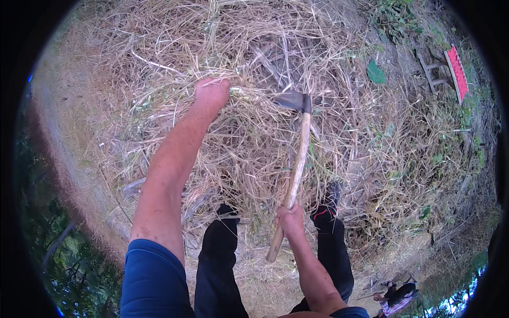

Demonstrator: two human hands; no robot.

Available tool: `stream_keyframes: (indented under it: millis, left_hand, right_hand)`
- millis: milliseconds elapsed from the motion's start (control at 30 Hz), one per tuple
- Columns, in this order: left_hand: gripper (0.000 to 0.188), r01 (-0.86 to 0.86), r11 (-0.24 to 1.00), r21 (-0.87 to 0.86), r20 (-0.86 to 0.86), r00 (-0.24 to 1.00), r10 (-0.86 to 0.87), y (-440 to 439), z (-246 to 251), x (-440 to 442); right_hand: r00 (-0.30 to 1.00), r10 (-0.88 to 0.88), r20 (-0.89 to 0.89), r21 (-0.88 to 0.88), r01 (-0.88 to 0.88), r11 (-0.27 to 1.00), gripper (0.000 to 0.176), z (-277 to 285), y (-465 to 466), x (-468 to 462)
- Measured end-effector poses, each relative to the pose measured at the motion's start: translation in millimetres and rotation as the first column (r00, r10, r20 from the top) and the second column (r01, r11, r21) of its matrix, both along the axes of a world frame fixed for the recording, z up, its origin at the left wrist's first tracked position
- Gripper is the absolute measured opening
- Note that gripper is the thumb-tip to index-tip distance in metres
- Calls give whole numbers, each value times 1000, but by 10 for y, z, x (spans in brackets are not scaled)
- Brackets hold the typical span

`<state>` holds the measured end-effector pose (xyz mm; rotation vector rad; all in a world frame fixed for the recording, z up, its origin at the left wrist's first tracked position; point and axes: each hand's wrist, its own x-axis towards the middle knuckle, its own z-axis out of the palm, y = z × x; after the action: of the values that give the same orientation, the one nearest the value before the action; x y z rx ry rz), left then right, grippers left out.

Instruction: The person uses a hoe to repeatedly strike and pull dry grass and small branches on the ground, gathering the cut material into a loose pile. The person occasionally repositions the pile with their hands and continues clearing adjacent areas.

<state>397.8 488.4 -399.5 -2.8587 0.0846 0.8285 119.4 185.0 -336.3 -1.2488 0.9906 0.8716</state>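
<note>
My left hand [212,92] is closed around a bunch of dry grass stalks [242,90], at the upper middle of the view. My right hand [291,218] grips the lower part of a long wooden handle [299,163]. That handle belongs to an axe-like chopping tool, whose dark metal head [292,100] points left towards the grass by my left hand. The blade is slightly blurred, and its edge lies against or just over the stalks; I cannot tell which. Both my feet stand in the straw, with the tool between and ahead of them.
Dry grass and straw [246,151] cover the ground, with woody sticks [270,65] among them. A small stool with a red seat [456,73] is at the right. Another person [397,298] is at the lower right. Trees [71,254] stand at the lower left.
</note>
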Motion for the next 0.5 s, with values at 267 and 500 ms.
stream_keyframes:
  millis: [267,500]
  left_hand:
    - [21,-36,998,-55,-242,970,21,-327,75,-721]
    - [18,-116,991,65,-18,993,117,267,-9,-995]
  right_hand:
    - [999,42,-33,-161,-47,986,22,1136,-392,-418]
    - [954,165,250,-136,-134,982,22,755,-235,643]
